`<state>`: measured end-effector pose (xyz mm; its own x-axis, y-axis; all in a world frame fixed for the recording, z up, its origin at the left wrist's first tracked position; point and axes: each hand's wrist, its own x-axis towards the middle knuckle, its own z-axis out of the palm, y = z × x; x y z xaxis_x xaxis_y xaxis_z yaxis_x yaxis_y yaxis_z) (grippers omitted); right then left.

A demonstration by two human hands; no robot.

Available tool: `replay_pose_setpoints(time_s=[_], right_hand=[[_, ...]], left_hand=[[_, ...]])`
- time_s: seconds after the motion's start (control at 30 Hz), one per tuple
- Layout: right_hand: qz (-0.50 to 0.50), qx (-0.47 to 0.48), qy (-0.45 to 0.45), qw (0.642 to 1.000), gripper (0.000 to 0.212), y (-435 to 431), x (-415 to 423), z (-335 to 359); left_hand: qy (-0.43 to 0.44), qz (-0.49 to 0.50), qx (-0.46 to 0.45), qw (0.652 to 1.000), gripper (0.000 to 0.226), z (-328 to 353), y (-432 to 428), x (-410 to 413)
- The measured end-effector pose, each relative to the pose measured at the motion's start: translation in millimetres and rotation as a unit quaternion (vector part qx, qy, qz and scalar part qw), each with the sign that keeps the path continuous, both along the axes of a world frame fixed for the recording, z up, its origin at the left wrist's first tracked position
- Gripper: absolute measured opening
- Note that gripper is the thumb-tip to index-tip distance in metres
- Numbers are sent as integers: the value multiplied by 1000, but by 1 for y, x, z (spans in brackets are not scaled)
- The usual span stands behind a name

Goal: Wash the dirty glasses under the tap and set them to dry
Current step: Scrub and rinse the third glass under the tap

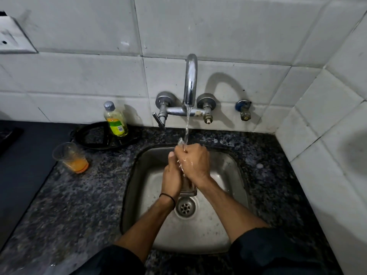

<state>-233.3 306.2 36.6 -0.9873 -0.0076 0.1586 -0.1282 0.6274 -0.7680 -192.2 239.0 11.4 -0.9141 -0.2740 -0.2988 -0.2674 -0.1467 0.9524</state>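
A clear glass is held tilted over the steel sink, its base toward me and its mouth under the stream from the chrome tap. My left hand wraps its side. My right hand closes over its upper part, where the water hits, and most of the glass is hidden by my hands. A second glass with orange liquid at its bottom stands on the counter to the left of the sink.
A bottle of yellow-green dish liquid stands on a black round stand at the back left. The drain lies below the glass. Dark speckled granite surrounds the sink; tiled walls rise behind and at the right.
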Motion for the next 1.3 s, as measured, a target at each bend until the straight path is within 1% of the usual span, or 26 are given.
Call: replay_pose_setpoints(time_s=[0.03, 0.1, 0.17, 0.23, 0.3, 0.4, 0.43, 0.47, 0.53, 0.6, 0.67, 0.7, 0.73, 0.8, 0.87, 0.9, 0.93, 1.0, 1.03, 1.07, 1.13, 1.17, 1.2, 1.23, 1.27, 1.3], right_hand=[[-2, -75, -29, 997, 47, 2, -4, 0], [-37, -248, -94, 963, 44, 9, -8, -3], [-82, -328, -103, 935, 45, 13, -9, -8], [-69, -298, -84, 948, 48, 14, -9, -10], [1, -187, -78, 979, 51, 17, -7, -7], [86, 55, -78, 992, 58, 18, -5, 7], [82, 94, -66, 990, 59, 15, -4, 11], [70, 113, -48, 990, 58, 13, -4, 14], [59, 103, -29, 993, 53, 10, -7, 19], [77, 26, -52, 995, 49, 13, -11, 23], [81, -75, -83, 990, 44, 17, -12, 25], [74, -100, -84, 989, 43, 16, -10, 26], [68, -98, -68, 991, 45, 15, -8, 27], [80, -4, -19, 997, 50, 12, -3, 30], [108, 138, 3, 985, 55, 6, 5, 34], [111, 176, 10, 978, 56, 3, 8, 36], [110, 188, 19, 976, 55, 1, 9, 37], [111, 182, 34, 976, 51, 1, 7, 38], [129, 149, 25, 980, 50, 5, 5, 37], [157, 90, -5, 983, 49, 11, 2, 35], [195, -55, -70, 977, 46, 22, -2, 33], [185, -91, -84, 975, 46, 25, -3, 32], [155, -86, -87, 980, 46, 25, -3, 32], [112, -52, -79, 989, 46, 23, -3, 33], [70, 3, -64, 995, 47, 18, -3, 34], [36, 59, -49, 996, 47, 12, -1, 37]], left_hand=[[-4, -25, 57, 998, 64, 3, -1, 1], [-43, -124, 158, 979, 62, 10, -9, 5], [-79, -231, 213, 946, 47, 13, -22, 11], [-60, -276, 217, 935, 31, 7, -31, 14], [-25, -256, 131, 958, 31, 1, -30, 12], [40, -151, -78, 985, 65, -4, -18, 7], [61, -128, -125, 982, 73, -6, -14, 7], [79, -114, -135, 981, 75, -6, -9, 8], [106, -108, -74, 986, 70, -6, -3, 10], [91, -147, 51, 984, 62, 0, -11, 9], [39, -234, 198, 951, 54, 8, -21, 9], [24, -256, 209, 943, 50, 13, -24, 10], [33, -245, 160, 956, 47, 15, -24, 9], [82, -153, -32, 984, 47, 12, -19, 5], [104, -52, -214, 970, 47, 6, -14, 5], [113, -28, -253, 960, 45, 5, -12, 5], [124, -28, -246, 961, 44, 3, -11, 7], [141, -76, -142, 977, 40, 4, -11, 8], [135, -111, -78, 982, 40, 8, -15, 7], [119, -157, -13, 980, 37, 10, -22, 5], [60, -263, 111, 956, 32, 13, -36, 3], [40, -281, 112, 952, 29, 14, -39, 0], [36, -266, 66, 961, 27, 14, -38, -3], [41, -228, -30, 972, 29, 14, -32, -6], [50, -175, -150, 972, 37, 14, -24, -8], [62, -114, -265, 955, 46, 14, -16, -9]])
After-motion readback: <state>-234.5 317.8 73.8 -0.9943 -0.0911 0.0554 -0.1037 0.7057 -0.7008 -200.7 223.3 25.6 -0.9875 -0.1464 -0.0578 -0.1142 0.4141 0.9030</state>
